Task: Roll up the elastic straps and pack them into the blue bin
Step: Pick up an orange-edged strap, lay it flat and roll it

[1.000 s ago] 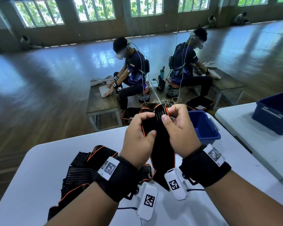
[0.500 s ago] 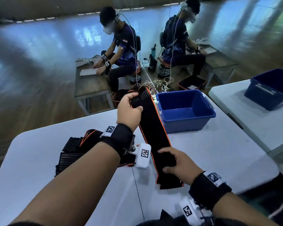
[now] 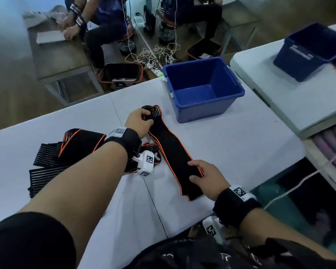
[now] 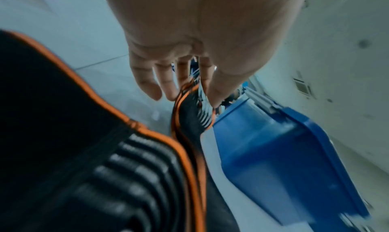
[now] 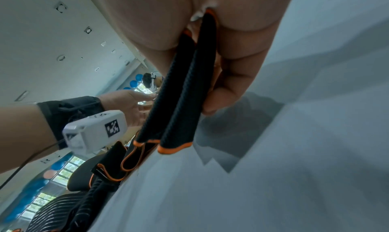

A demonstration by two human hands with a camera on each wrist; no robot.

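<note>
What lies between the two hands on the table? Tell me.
The strap itself: in the head view it lies across the table from the left hand, gripping its far end, to the right hand, holding its near end.

**Both arms out, both hands gripping**

The left arm reaches far forward, its left hand [image 3: 139, 121] curled, fingers [image 4: 166, 80] pinched onto what it holds. The right hand [image 3: 209, 178] sits nearer the body, thumb and fingers [image 5: 229, 89] clamped together (knuckles up in the head view). Black bands wrap both wrists.
</note>
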